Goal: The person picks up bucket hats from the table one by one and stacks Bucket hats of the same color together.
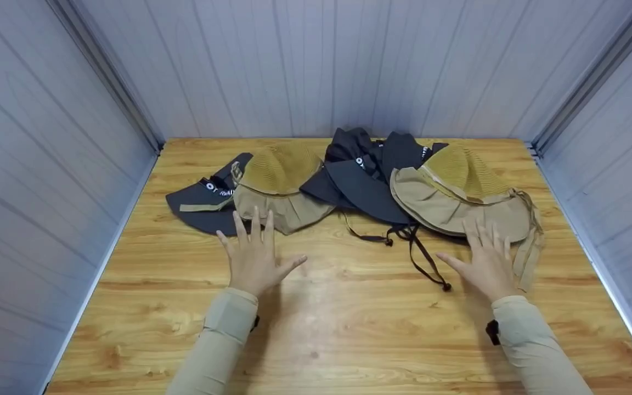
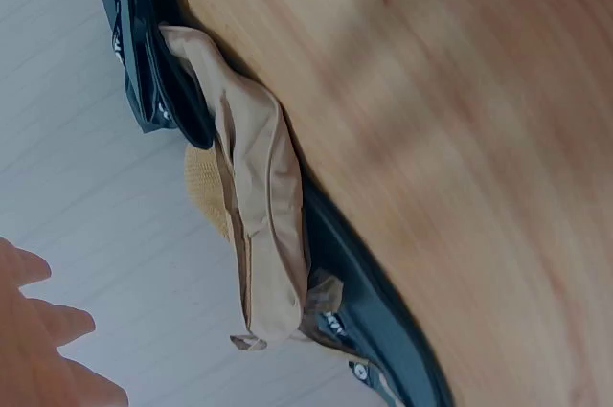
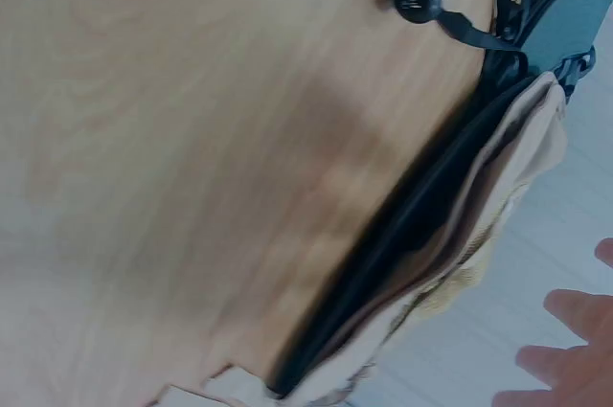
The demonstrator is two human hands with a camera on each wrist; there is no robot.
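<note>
My left hand [image 1: 254,258] is spread over the wooden table, fingertips at the brim of a tan sun hat [image 1: 280,211] with a mustard knit crown. Under that hat, to the left, lies a dark hat [image 1: 198,206] with white lettering. On the right my right hand [image 1: 486,264] has its fingers spread, overlapping the brim of another tan hat [image 1: 458,206] with a mustard crown. Dark hats [image 1: 368,189] lie between the two tan ones, partly covered. Neither hand holds anything. In the left wrist view, fingers [image 2: 57,330] show at the lower left, apart from the hats.
Black cords [image 1: 423,258] with toggles trail from the dark hats toward the front. Tan ties [image 1: 532,247] hang off the right hat. Pale panel walls [image 1: 316,66] enclose the wooden table [image 1: 349,340] at the back and both sides.
</note>
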